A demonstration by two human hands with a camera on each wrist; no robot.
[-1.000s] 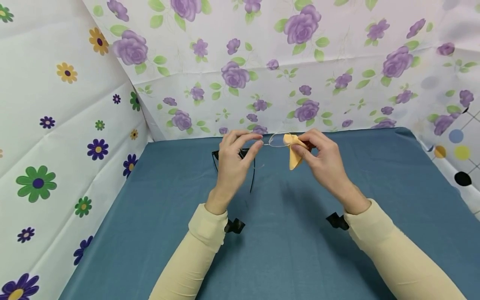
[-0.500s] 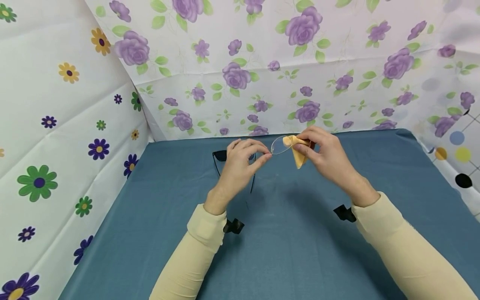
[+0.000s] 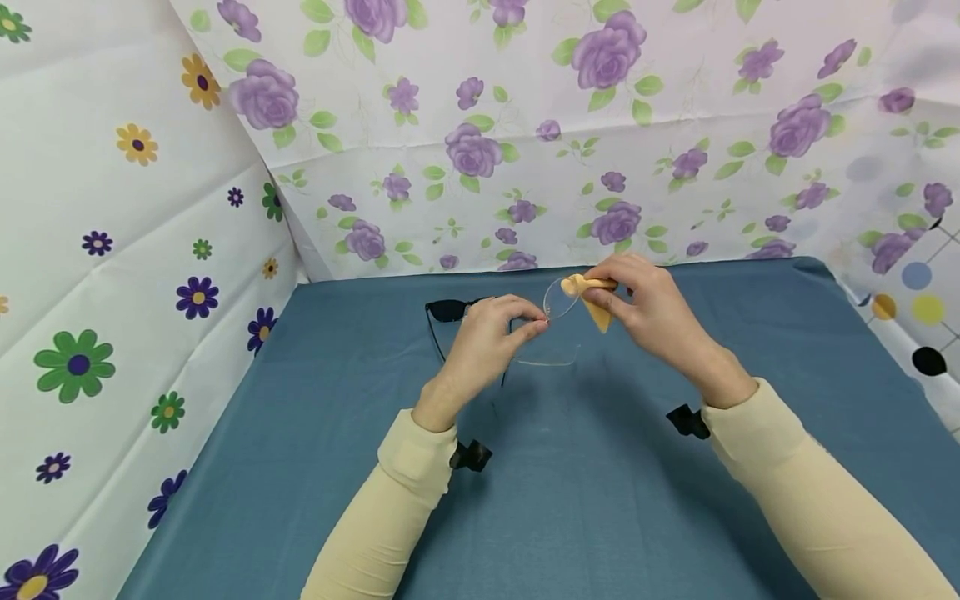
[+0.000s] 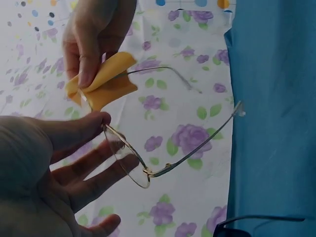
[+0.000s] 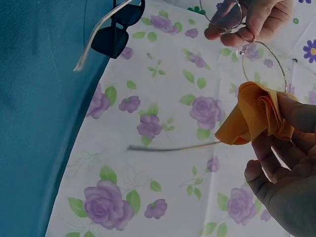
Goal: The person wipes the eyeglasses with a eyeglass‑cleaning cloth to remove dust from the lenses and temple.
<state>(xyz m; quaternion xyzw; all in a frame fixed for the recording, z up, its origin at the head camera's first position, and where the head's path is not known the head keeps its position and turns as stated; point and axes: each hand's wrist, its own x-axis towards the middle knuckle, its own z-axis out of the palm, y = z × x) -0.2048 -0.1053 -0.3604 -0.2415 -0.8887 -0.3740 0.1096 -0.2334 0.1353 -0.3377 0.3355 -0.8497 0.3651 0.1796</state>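
My left hand (image 3: 483, 346) pinches a pair of thin gold-framed eyeglasses (image 4: 157, 174) near the bridge, thumb against fingers, in the air above the table. Clear lenses fill the rims, and both temples are unfolded. From the other side, my right hand (image 3: 651, 321) pinches a yellow-orange cloth (image 5: 254, 116) folded around the far lens; the cloth covers part of that rim. One temple sticks out past the cloth in the right wrist view. Behind the left hand, dark sunglasses (image 3: 448, 311) rest on the table with their temples open, partly hidden by that hand.
A blue cloth (image 3: 570, 500) covers the table. White flowered sheets (image 3: 420, 150) hang behind it and along the left side. Small black devices (image 3: 471, 456) sit at both wrists, by the sleeve cuffs.
The left hand has moved right and slightly down, and the eyeglasses have tilted from nearly edge-on to showing a rim. The cloth has shifted slightly on the lens. More of the sunglasses shows.
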